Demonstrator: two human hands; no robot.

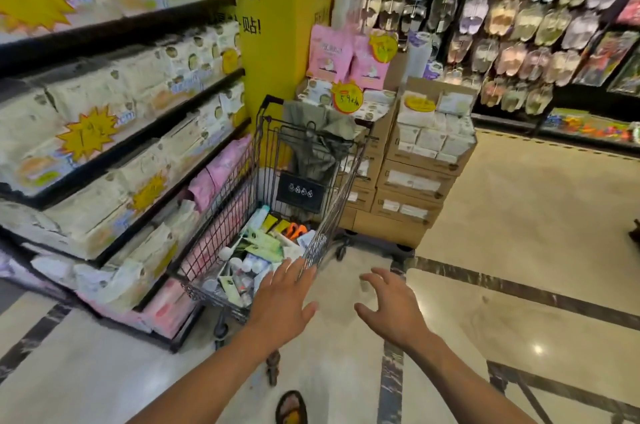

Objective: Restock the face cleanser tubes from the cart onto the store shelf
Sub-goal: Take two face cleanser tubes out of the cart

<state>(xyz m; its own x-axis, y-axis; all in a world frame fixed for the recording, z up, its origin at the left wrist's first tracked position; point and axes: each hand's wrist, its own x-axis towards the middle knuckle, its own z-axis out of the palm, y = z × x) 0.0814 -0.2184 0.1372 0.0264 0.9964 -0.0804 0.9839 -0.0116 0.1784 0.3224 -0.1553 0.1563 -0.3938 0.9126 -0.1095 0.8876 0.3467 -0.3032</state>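
Both grips empty, fingers spread: left hand point(284, 299) near cart point(221, 229) rim, right hand point(389, 307) alongside. Best lift tubes point(266, 247) by the body.

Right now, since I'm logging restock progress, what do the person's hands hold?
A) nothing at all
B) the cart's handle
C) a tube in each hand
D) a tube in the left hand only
A: the left hand and the right hand both reach with spread, empty fingers, while the tubes lie in the cart.
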